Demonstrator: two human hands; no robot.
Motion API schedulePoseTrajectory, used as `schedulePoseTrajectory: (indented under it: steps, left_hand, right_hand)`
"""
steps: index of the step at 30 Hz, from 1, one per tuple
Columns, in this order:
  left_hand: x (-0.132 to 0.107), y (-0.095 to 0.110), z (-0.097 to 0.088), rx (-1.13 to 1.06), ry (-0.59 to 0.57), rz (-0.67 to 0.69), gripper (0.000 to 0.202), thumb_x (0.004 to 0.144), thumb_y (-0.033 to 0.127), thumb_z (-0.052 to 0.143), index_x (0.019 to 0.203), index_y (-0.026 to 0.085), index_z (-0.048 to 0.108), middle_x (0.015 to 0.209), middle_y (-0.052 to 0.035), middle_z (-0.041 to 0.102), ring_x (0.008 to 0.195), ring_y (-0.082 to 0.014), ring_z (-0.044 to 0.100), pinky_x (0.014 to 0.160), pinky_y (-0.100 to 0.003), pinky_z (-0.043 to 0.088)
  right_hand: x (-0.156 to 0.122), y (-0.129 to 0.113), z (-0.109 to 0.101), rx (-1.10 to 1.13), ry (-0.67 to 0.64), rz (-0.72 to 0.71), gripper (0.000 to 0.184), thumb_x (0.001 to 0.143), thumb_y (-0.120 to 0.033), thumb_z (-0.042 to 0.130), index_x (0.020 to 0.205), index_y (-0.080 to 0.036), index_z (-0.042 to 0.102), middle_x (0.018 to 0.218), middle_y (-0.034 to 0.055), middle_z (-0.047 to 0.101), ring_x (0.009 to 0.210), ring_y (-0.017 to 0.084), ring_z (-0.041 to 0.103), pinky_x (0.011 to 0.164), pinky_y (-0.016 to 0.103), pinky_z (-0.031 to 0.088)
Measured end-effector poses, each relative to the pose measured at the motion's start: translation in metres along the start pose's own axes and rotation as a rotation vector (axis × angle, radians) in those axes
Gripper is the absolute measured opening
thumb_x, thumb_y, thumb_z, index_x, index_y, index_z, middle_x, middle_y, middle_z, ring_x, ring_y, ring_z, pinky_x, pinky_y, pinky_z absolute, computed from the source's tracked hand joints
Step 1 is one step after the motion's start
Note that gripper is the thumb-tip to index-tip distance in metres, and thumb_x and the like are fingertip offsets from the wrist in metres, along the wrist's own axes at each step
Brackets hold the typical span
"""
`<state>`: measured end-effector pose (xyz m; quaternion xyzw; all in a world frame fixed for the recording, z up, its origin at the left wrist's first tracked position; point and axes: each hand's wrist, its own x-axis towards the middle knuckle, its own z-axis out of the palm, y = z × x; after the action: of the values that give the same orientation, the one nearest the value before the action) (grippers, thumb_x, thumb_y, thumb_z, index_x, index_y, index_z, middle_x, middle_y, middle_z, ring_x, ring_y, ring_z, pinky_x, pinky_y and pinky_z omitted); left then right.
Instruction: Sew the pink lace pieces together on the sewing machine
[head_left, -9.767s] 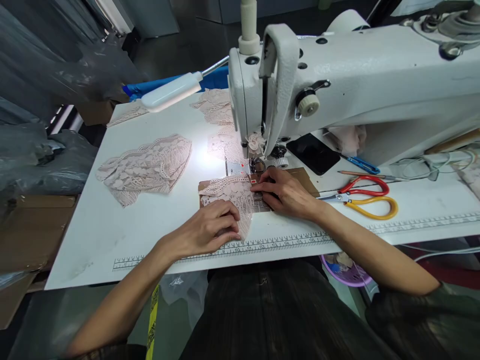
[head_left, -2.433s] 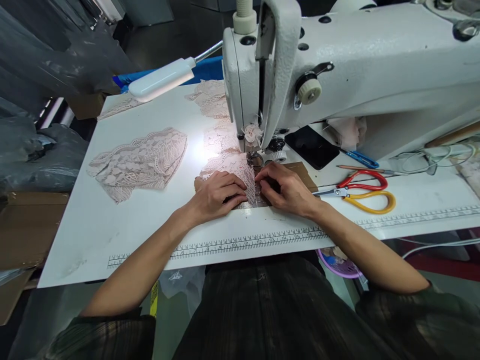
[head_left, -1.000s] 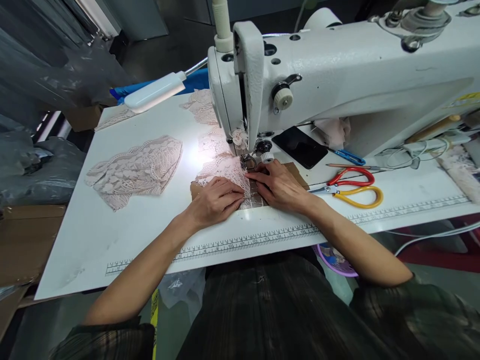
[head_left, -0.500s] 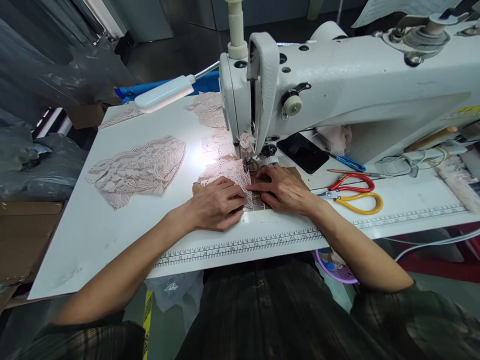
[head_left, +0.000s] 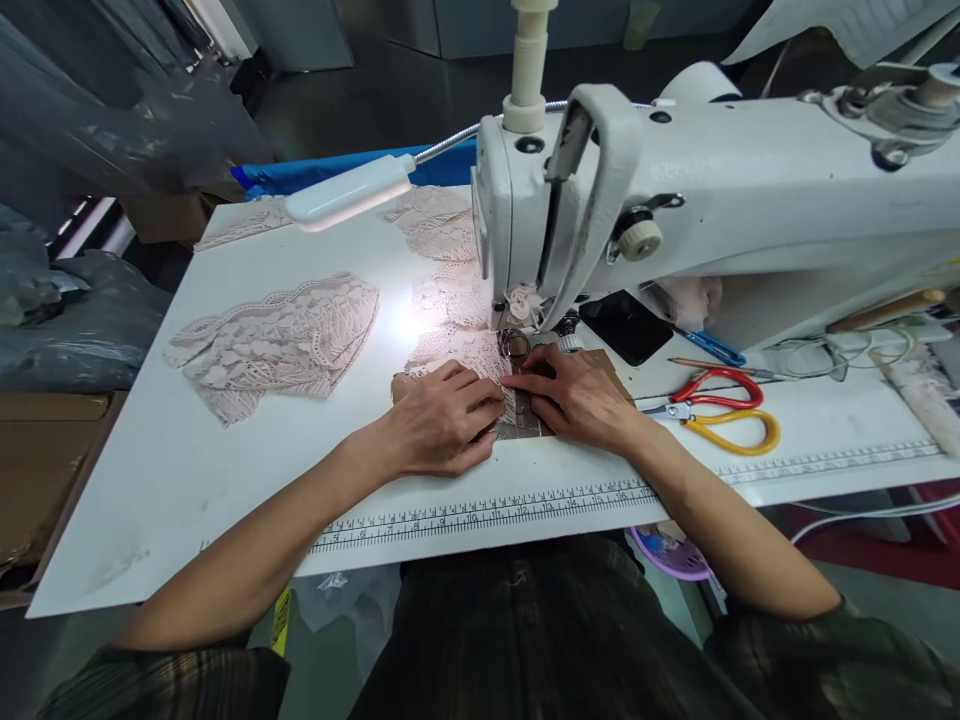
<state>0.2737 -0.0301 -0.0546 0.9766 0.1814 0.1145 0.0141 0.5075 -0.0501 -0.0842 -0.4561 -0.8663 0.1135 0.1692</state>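
Note:
A pale pink lace piece [head_left: 469,348] lies under the presser foot of the white sewing machine [head_left: 517,200]. On its near left part, my left hand [head_left: 446,418] rests with fingers bent and closed on the lace. My right hand [head_left: 581,395] is on the right side, its index finger reaching to the lace edge and the other fingers curled in. Darker sheer material [head_left: 521,425] shows between the hands. The fingertips partly cover the lace, and the needle point is too small to make out.
Folded lace [head_left: 277,345] lies to the left. A lamp [head_left: 351,192] lights the sewing area. Right of my hand are scissors [head_left: 724,405] with red and yellow handles, a black phone [head_left: 626,328] and a blue tool [head_left: 712,347]. A printed ruler [head_left: 480,515] runs along the table's front edge.
The camera view has shifted, so the machine appears further right and lower. Both hands keep nearly the same pose on the lace; little else has moved.

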Motion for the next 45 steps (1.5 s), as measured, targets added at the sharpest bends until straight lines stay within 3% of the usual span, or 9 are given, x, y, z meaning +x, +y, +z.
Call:
schedulePoseTrajectory:
  steps: [14, 24, 30, 38, 45]
  left_hand:
    - [-0.004, 0.002, 0.001, 0.095, 0.019, -0.056, 0.039, 0.090, 0.037, 0.053, 0.114, 0.009, 0.066, 0.123, -0.0141, 0.066, 0.095, -0.0283, 0.062, 0.085, -0.045, 0.046]
    - [-0.002, 0.000, 0.013, 0.154, 0.114, -0.079, 0.040, 0.091, 0.038, 0.052, 0.117, 0.009, 0.065, 0.119, -0.0147, 0.068, 0.096, -0.0283, 0.063, 0.092, -0.048, 0.046]
    - [0.002, -0.006, 0.014, 0.161, 0.093, -0.076, 0.038, 0.093, 0.037, 0.052, 0.114, 0.009, 0.067, 0.124, -0.0159, 0.066, 0.099, -0.0282, 0.064, 0.098, -0.051, 0.045]
    - [0.006, -0.016, 0.015, 0.119, 0.100, -0.077, 0.038, 0.091, 0.037, 0.055, 0.115, 0.010, 0.068, 0.121, -0.0165, 0.066, 0.095, -0.0291, 0.064, 0.100, -0.056, 0.044]
    - [0.004, -0.017, 0.018, 0.106, 0.100, -0.109, 0.042, 0.091, 0.038, 0.053, 0.120, 0.009, 0.064, 0.123, -0.0167, 0.064, 0.103, -0.0308, 0.061, 0.100, -0.054, 0.045]
  right_hand:
    - [0.007, -0.008, 0.004, -0.157, -0.013, 0.100, 0.041, 0.095, -0.022, 0.048, 0.134, -0.025, 0.061, 0.118, 0.0151, 0.056, 0.101, 0.028, 0.051, 0.084, 0.043, 0.047]
    - [0.005, -0.005, 0.002, -0.114, -0.013, 0.072, 0.041, 0.099, -0.027, 0.042, 0.137, -0.024, 0.059, 0.111, 0.0155, 0.056, 0.099, 0.028, 0.052, 0.086, 0.047, 0.048]
    - [0.001, -0.007, 0.002, -0.042, 0.012, 0.041, 0.038, 0.098, -0.025, 0.044, 0.130, -0.023, 0.064, 0.111, 0.0145, 0.057, 0.106, 0.028, 0.052, 0.091, 0.048, 0.047]
    - [0.006, -0.009, 0.004, -0.103, 0.017, 0.101, 0.038, 0.099, -0.025, 0.042, 0.130, -0.022, 0.062, 0.114, 0.0160, 0.057, 0.103, 0.028, 0.053, 0.089, 0.049, 0.049]
    - [0.002, -0.012, 0.003, -0.093, 0.016, 0.067, 0.037, 0.099, -0.025, 0.043, 0.129, -0.022, 0.063, 0.116, 0.0162, 0.058, 0.108, 0.029, 0.052, 0.091, 0.048, 0.047]
